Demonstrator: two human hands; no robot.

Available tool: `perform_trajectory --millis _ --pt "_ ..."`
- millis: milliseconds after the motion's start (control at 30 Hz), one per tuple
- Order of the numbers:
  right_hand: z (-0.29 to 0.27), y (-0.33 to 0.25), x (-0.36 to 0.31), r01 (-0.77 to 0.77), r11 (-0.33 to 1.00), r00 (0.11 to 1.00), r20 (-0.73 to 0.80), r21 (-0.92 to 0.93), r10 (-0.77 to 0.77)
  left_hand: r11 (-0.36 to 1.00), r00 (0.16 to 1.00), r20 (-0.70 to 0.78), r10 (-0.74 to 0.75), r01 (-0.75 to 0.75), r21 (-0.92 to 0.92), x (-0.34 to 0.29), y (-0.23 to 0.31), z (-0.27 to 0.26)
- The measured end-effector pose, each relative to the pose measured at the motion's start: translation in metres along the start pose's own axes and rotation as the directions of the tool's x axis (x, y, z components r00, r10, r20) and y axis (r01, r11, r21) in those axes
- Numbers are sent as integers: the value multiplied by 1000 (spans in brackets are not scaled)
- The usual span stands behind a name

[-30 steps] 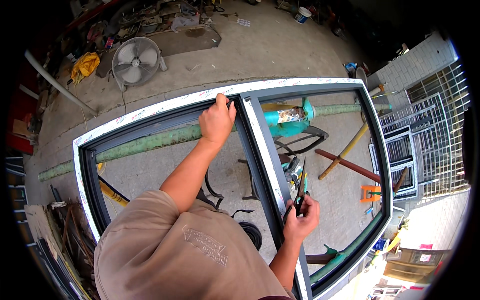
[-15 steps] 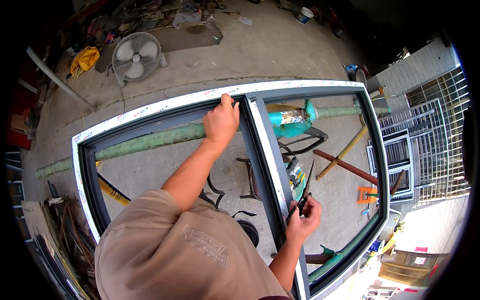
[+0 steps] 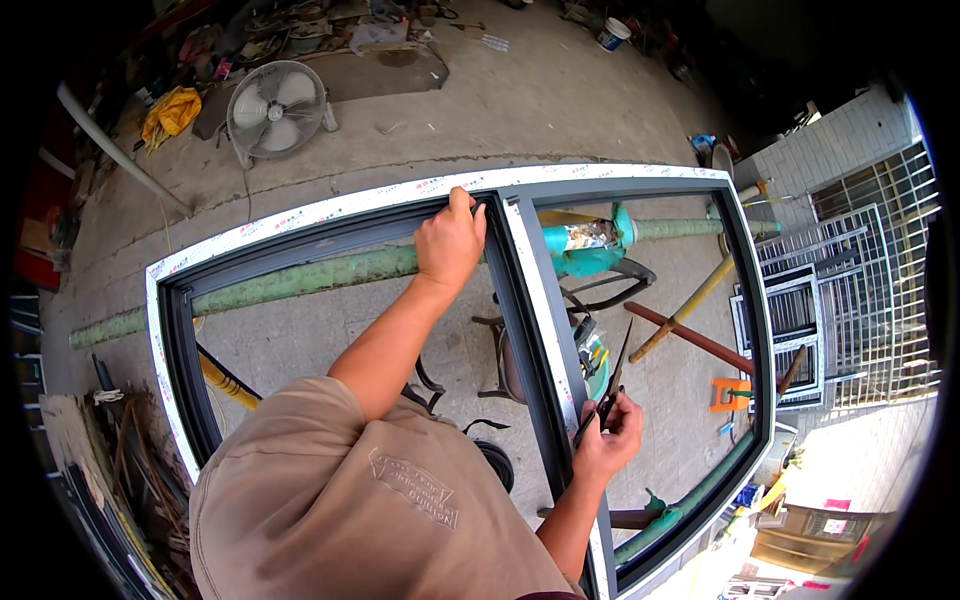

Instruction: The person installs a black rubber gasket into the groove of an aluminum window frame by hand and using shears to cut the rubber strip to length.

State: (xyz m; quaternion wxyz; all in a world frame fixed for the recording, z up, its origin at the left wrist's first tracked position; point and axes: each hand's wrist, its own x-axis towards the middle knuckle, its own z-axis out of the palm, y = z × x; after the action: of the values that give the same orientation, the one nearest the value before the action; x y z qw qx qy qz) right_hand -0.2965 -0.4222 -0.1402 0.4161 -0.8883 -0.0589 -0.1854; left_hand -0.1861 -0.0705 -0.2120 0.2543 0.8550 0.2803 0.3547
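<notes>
Concrete floor (image 3: 540, 110) surrounds the work, with a fan (image 3: 276, 110) and a yellow bag (image 3: 172, 113) at the upper left, a bucket (image 3: 613, 36) at the top, and a metal grille (image 3: 903, 310) at the right. Before me lies a two-bay frame (image 3: 345, 208), dark inside and white-filmed along its face; its middle bar (image 3: 548, 340) separates the bays. One green pole (image 3: 315, 279) passes beneath both bays. My left hand (image 3: 450, 243) is curled nearly closed, fingertips against the frame's top side, just left of the middle bar; whether it pinches anything I cannot tell. My right hand (image 3: 608, 440) is closed about the handles of dark scissors (image 3: 620, 362), just right of the middle bar, long blades directed away from me. Through the right bay appear a basin (image 3: 599, 380) of tools and an orange stool (image 3: 728, 397); through the left, a black coil (image 3: 497, 463).
</notes>
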Motion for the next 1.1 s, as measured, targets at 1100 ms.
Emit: perform_trajectory --millis 1100 --pt "41 -68 -73 -440 826 831 508 352 227 976 958 254 137 -86 -199 -47 -34 -98"
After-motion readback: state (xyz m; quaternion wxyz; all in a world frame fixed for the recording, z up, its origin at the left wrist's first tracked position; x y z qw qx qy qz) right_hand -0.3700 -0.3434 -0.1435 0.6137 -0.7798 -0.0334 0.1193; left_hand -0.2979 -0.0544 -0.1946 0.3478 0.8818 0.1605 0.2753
